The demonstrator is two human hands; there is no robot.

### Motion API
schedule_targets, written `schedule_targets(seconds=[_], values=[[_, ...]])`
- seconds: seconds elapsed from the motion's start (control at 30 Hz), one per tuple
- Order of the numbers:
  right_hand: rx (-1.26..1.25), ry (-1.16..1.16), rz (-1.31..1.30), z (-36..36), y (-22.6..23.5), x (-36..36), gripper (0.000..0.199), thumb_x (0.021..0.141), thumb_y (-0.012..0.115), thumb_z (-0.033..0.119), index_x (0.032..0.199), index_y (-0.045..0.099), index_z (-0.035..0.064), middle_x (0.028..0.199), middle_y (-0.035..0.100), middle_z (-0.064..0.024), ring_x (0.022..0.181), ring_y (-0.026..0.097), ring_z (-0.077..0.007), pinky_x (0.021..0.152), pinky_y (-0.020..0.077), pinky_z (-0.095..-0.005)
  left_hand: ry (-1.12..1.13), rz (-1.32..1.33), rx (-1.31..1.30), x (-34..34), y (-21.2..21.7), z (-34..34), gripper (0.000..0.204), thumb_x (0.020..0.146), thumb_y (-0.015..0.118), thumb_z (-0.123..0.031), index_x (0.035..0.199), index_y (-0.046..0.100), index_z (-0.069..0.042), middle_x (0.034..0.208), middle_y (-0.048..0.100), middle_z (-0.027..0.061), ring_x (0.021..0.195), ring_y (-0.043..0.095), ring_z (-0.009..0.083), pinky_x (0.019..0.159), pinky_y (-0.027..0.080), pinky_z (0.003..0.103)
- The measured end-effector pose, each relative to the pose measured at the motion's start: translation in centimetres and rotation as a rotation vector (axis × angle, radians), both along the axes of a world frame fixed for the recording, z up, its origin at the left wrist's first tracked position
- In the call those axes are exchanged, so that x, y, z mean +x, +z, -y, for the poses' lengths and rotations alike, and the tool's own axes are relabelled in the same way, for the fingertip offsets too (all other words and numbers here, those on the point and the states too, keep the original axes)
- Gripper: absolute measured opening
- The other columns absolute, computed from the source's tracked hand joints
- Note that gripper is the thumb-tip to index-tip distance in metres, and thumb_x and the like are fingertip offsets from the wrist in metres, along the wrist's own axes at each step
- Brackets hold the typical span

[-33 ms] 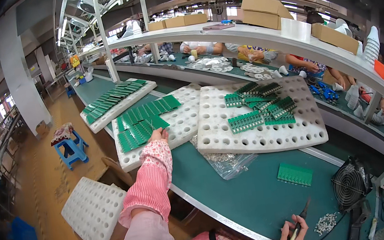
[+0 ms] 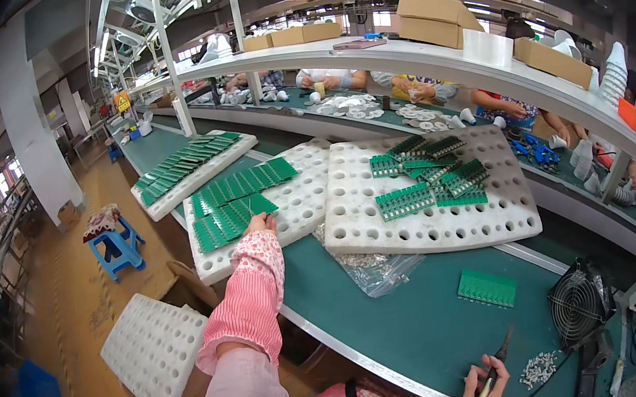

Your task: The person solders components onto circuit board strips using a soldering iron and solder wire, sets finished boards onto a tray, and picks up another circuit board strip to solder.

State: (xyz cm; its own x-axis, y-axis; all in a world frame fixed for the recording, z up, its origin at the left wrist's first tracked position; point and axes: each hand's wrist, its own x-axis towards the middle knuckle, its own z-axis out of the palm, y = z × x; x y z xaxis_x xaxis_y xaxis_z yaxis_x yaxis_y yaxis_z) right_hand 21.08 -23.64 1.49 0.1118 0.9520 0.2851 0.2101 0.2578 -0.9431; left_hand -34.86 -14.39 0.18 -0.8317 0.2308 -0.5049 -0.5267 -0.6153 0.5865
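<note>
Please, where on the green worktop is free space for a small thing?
The green worktop is bare between the plastic bag, the single green circuit board and your right hand. It is crowded at the right end, where the fan stands near a heap of small parts. Piled circuit boards also crowd the rightmost foam block.

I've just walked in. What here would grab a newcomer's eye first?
Probably the pink sleeve in the lower middle, leading up to the left hand at the edge of green circuit boards on a holed white block. Next, at the bottom right, the right hand holds a pen-like tool, near a black fan.
</note>
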Motion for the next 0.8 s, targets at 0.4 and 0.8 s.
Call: schedule_targets(seconds=[0.4,0.8], values=[[0.048,0.033,0.037,-0.9,-1.7,0.4,0.034,0.093,0.063,0.006,0.125,0.053,-0.0018,0.122,0.058,-0.0176,0.110,0.058,-0.0269,0.091,0.0494,-0.0356,-0.148,-0.509,-0.369,2.0,-1.2,0.4,0.045,0.083,0.068,-0.012,0.123,0.055,0.005,0.120,0.058,0.0136,0.103,0.058,0.0276,0.089,0.051,0.039],[-0.014,-0.012,0.099,0.3,0.7,-0.4,0.035,0.093,0.062,0.008,0.126,0.052,-0.0013,0.120,0.059,-0.0192,0.111,0.057,-0.0287,0.093,0.0470,-0.0360,-0.128,-1.695,-1.548,2.5,-1.1,-0.5,0.031,0.083,0.066,-0.021,0.112,0.064,-0.011,0.124,0.059,0.0094,0.125,0.047,0.0262,0.106,0.032,0.051]])
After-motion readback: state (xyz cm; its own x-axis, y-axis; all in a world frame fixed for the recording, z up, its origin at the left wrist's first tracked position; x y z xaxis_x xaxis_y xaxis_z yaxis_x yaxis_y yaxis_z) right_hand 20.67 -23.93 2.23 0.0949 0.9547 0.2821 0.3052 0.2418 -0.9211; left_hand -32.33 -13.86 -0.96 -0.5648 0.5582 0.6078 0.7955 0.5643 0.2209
